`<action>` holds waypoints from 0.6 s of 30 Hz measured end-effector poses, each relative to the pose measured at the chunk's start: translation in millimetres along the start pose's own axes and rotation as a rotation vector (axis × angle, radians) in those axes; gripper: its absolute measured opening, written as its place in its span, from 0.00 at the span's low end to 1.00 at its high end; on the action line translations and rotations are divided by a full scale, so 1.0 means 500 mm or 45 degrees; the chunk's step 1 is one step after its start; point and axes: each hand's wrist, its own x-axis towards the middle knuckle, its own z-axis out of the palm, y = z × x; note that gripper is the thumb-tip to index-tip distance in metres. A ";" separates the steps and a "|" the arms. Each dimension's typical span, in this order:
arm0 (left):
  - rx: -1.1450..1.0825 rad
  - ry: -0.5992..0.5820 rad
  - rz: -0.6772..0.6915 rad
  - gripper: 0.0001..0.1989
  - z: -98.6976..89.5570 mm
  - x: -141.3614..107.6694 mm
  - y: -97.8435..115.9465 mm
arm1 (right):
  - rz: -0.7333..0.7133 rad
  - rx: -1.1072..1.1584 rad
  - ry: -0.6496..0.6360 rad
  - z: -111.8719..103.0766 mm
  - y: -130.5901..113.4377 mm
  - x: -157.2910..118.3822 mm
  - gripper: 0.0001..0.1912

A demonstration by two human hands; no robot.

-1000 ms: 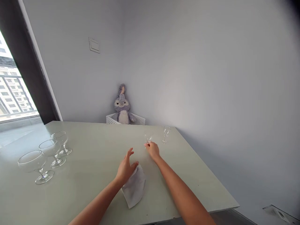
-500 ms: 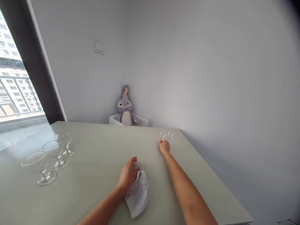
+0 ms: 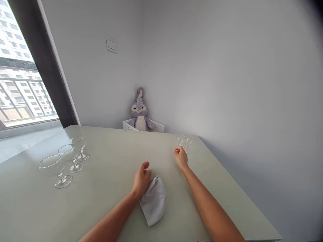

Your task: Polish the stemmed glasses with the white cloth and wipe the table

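My left hand (image 3: 142, 179) hovers or rests over the table beside a crumpled light grey cloth (image 3: 154, 202), its fingers loosely curved and apart with nothing between them. Whether its edge touches the cloth I cannot tell. My right hand (image 3: 181, 157) is stretched out near the far right corner, just in front of two small clear stemmed glasses, one on the left (image 3: 180, 139) and one on the right (image 3: 189, 141). Its fingers are curled with a small gap, and no glass shows in them. The hand hides the left glass's lower part.
On the left, three larger stemmed glasses, the front one (image 3: 52, 167), the middle one (image 3: 68, 154) and the rear one (image 3: 77, 144), stand in a row on the pale table (image 3: 111, 148). Beyond its far edge, a plush rabbit (image 3: 140, 116) sits in a white perforated basket (image 3: 158, 127).
My right hand has let go of the left small glass and drawn back slightly. My left hand has come away from the cloth a little. The camera view has shifted.
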 end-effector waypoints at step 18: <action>0.295 1.934 0.222 0.22 -0.370 0.021 0.036 | -1.092 -0.250 -0.898 -0.016 -0.040 -0.341 0.23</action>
